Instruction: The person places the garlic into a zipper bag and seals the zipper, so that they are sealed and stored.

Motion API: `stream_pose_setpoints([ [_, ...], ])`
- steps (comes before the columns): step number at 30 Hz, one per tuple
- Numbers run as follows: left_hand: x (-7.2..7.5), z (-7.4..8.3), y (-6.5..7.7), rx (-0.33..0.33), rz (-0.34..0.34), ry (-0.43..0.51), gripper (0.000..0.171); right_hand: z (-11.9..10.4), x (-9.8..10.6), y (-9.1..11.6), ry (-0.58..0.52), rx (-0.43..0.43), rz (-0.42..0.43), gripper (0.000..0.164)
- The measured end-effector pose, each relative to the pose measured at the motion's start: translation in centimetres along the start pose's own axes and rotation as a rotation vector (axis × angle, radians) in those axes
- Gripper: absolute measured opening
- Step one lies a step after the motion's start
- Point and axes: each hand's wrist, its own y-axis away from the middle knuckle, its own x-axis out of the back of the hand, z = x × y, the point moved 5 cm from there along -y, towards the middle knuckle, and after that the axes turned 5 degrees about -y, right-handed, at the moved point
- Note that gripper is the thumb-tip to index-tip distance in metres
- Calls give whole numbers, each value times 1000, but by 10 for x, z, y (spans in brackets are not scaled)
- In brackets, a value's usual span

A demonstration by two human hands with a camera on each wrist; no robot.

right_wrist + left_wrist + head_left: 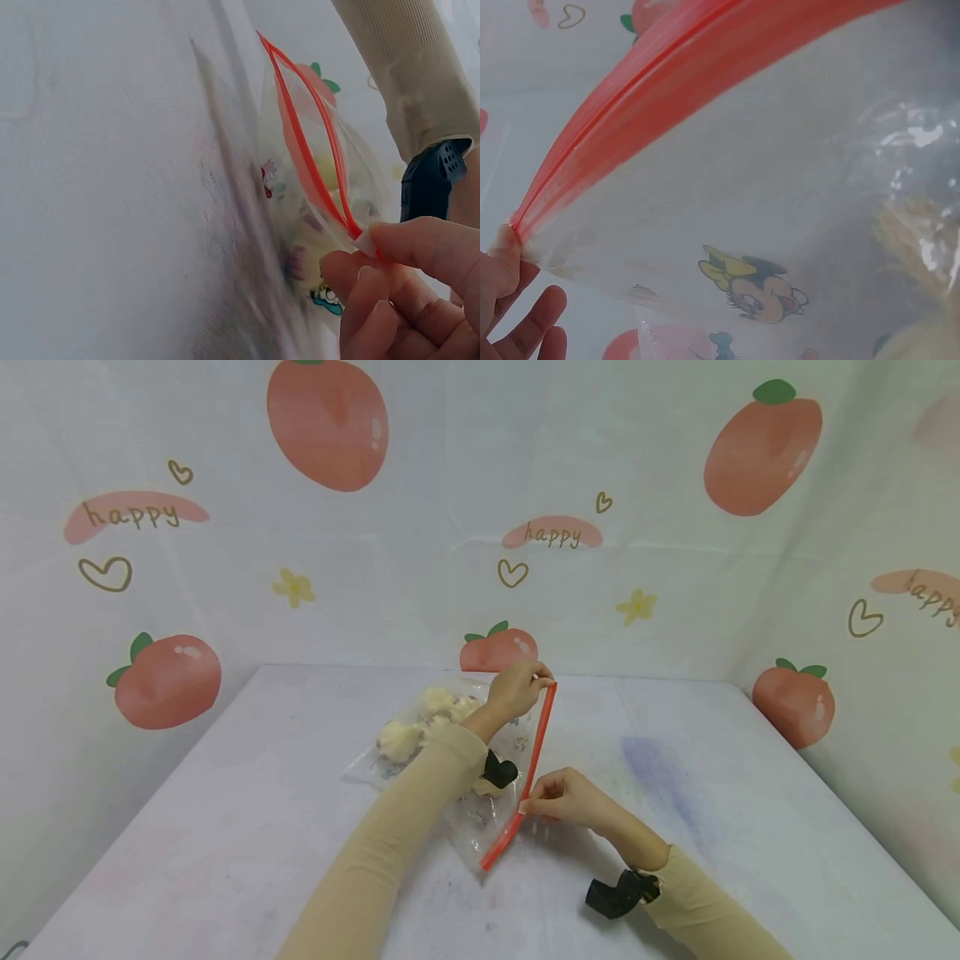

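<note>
A clear zip bag (474, 827) with a red zip strip (538, 739) lies on the table, printed with cartoon figures. Inside are several pale yellow, fluffy-looking items (399, 741); their kind cannot be told. My left hand (517, 689) pinches the far end of the red strip between thumb and finger, its other fingers loosely bent in the left wrist view. Partway along the strip, my right hand (570, 797) pinches a small whitish zip slider (365, 243). Between that slider and the near corner, the bag's mouth gapes in the right wrist view.
The table (225, 860) has a pale cover with a bluish stain (660, 768) to the right. A white backdrop (450, 460) with printed fruit stands behind it. Black wrist devices sit on the left (498, 770) and right (622, 893) wrists.
</note>
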Motion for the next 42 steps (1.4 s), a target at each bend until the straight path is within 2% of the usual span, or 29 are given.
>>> stream_pose_setpoints([
  [24, 5, 1, 0, -6, 56, 1, 21, 2, -18, 0, -66, -30, -66, 29],
  [35, 6, 1, 1, 3, 90, 41, 20, 1, -28, 1, -76, -55, -104, 29],
  [42, 8, 1, 1, -15, 111, 21, 20, 0, -34, 2, -110, -54, -117, 27],
])
